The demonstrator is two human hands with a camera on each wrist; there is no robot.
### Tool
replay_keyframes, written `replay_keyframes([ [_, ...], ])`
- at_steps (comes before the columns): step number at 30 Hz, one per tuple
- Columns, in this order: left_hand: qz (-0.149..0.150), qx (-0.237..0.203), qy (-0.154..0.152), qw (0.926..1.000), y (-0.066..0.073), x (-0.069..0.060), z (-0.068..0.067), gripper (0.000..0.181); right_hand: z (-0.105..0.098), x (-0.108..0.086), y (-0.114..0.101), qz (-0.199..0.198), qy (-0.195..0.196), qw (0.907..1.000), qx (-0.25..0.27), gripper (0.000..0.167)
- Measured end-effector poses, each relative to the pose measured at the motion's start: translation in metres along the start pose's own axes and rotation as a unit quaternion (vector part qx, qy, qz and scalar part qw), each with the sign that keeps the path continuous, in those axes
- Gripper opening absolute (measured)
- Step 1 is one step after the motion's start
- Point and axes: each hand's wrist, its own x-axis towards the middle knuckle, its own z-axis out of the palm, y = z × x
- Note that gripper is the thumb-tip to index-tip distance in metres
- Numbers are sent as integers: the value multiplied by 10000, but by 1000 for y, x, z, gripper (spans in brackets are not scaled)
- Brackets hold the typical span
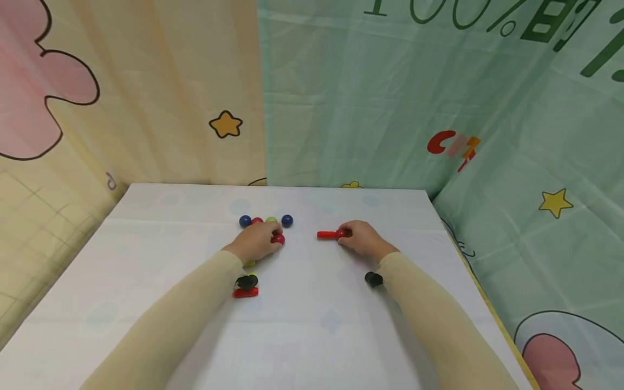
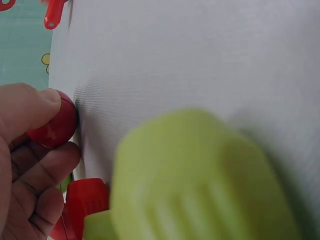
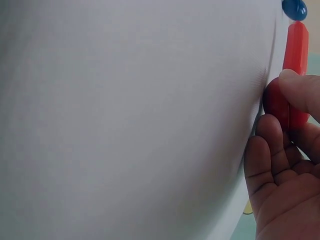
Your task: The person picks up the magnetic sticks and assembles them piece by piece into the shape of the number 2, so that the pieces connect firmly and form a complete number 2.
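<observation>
In the head view my left hand pinches a red ball just above the white table; the left wrist view shows the thumb on the ball and the fingers under it. To the right, my right hand holds another red ball at the end of a red handled piece, which points left. In the right wrist view the thumb presses that dark red ball against the red piece. Whether the piece has a bowl under the ball is hidden.
Beyond the left hand lie a blue ball, a red ball, a green ball and another blue ball. Beside the left forearm are a red piece and green pieces, partly covered. Curtains hang behind the white table.
</observation>
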Motion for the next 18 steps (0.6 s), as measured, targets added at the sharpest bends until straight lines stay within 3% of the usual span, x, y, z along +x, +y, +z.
replay_keyframes([
  [18,-116,-155,72,9998,8,11,11,45,12,4,-22,-217,-63,9997,-123,41],
])
